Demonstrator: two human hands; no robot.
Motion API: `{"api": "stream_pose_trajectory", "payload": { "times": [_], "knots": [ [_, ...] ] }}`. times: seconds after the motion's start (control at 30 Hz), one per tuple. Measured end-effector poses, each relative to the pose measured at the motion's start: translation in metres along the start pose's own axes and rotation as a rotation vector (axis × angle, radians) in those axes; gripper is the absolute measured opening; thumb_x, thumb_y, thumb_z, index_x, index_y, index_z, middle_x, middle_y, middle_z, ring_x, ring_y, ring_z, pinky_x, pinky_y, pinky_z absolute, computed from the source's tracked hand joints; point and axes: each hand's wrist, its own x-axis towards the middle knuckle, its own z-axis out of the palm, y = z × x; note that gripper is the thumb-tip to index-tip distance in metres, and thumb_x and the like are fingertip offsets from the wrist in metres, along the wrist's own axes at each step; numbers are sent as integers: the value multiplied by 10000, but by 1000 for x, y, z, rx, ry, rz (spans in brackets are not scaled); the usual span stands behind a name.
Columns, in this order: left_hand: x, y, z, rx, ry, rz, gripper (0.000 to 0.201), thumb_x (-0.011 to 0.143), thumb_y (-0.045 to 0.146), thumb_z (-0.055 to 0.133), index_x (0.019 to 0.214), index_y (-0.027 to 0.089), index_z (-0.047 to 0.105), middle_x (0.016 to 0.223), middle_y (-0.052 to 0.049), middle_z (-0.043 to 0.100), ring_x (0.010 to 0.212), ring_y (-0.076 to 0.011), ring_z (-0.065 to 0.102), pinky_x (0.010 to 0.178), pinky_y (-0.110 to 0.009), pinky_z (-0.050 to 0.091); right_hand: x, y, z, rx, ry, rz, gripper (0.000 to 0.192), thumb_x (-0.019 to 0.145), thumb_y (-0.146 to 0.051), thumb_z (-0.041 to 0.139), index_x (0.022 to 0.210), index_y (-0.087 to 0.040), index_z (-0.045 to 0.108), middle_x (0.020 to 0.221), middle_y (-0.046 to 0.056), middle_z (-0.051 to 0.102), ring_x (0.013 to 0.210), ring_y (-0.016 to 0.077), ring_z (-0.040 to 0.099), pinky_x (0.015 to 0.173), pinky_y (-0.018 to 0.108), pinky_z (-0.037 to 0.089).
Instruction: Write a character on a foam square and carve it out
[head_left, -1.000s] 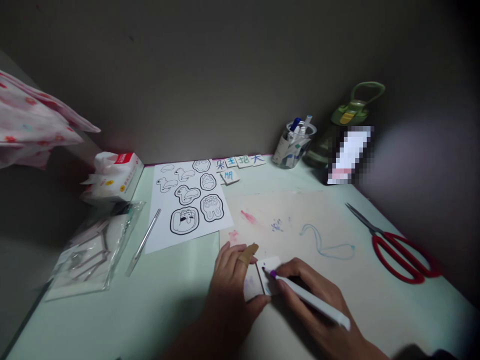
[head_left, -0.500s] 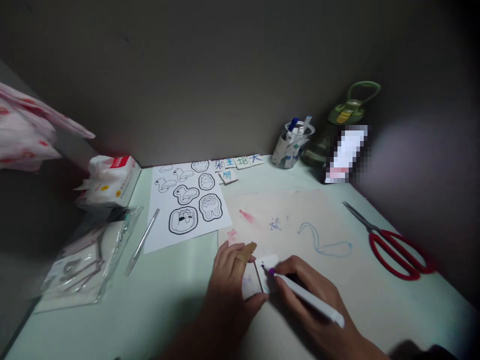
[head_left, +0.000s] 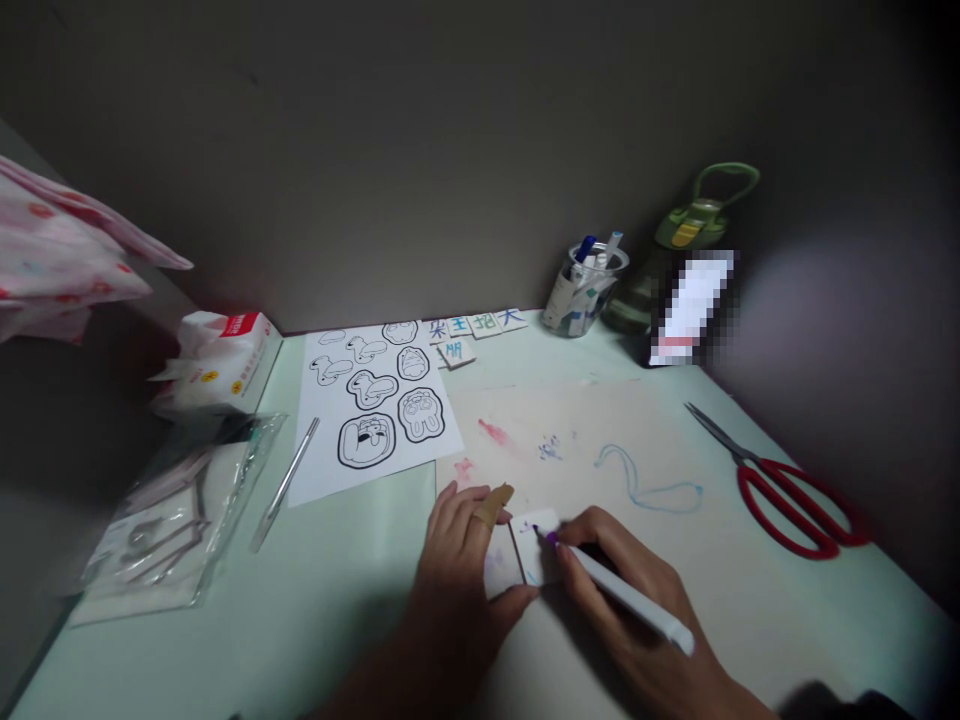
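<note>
Two hands meet just below the middle of the frame, over a small white card tile [head_left: 534, 550] that lies flat on a stained beige mat [head_left: 637, 540]. From the left of the tile the left hand [head_left: 457, 580] pins it: a finger wrapped in a tan bandage [head_left: 493, 505] rests along its upper left edge and the thumb presses its lower edge, so the grip is closed on the tile. From the lower right comes the right hand [head_left: 626, 600], pinching a white marker pen [head_left: 619, 592] in a narrow writing grip. The pen's long axis runs from lower right up to upper left, and its purple tip [head_left: 541, 534] touches the tile's upper right part, just beside the left fingers. The right hand is therefore the one that reaches the tile's open face, which extends down and to the left of the tip. Further up the frame lie a printed sheet of outlined figures [head_left: 371, 405], a row of lettered tiles [head_left: 472, 325] and a clear cup of pens [head_left: 585, 290]; red-handled scissors [head_left: 780, 490] lie at the right, well apart.
</note>
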Motion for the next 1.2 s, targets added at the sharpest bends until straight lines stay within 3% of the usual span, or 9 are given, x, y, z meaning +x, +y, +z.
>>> {"api": "stream_pose_trajectory", "payload": {
  "times": [0.47,0.83,0.9,1.0,1.2],
  "knots": [
    [0,0,0,-3,-3,-9,911,619,107,815,1393,199,342,1101,-81,652,1145,-343,594,1093,-708,344,1,6,-3,62,-42,-90,125,983,-243,520,862,-232,548,737,-12,613,614,123,588,547,254,481],
    [-1,-2,1,-10,17,-5,945,598,76,812,1400,217,332,1100,-78,648,1134,-350,590,1083,-704,358,-3,4,-8,26,-83,-26,120,984,-249,506,924,-252,609,830,19,676,712,159,669,619,257,573],
    [-2,-2,2,-13,21,-8,971,597,68,818,1413,227,315,1108,-77,643,1141,-349,584,1091,-701,350,-9,9,-9,4,-45,-39,141,964,-259,534,998,-278,670,949,46,725,844,210,719,704,293,614],
    [-3,-2,4,-21,18,-16,1013,593,64,831,1430,248,291,1133,-74,635,1160,-346,574,1111,-696,327,-15,17,-11,-27,110,-112,259,912,-290,606,1146,-325,713,1129,54,749,1030,287,726,800,349,636],
    [-3,-2,1,-71,-23,-51,977,595,73,860,1405,232,337,1140,-78,633,1186,-340,563,1147,-692,270,-6,35,-11,-47,109,-155,319,963,-234,523,1243,-257,674,1093,69,775,953,234,760,794,302,633]
  ]
}}
